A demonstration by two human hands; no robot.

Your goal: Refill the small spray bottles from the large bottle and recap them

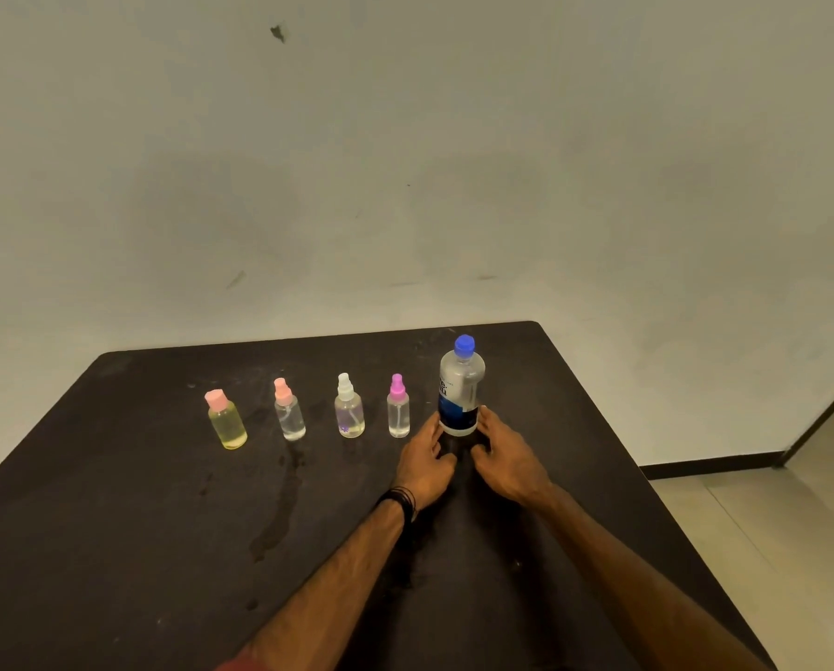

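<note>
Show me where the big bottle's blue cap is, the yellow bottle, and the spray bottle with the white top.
blue cap (464, 344), head view, middle of the cap.
yellow bottle (228, 423), head view, on its body.
white-topped spray bottle (349, 414), head view, on its clear body.

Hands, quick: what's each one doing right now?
Left hand: open, fingertips against the lower side of the large bottle, no closed grip.
Right hand: open, likewise on the bottle's other side.

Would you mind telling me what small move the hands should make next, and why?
Probably close the right hand around the large bottle and unscrew its blue cap with the left hand. Both hands flank the bottle's base, it stands capped and upright, and every small bottle still wears its top.
</note>
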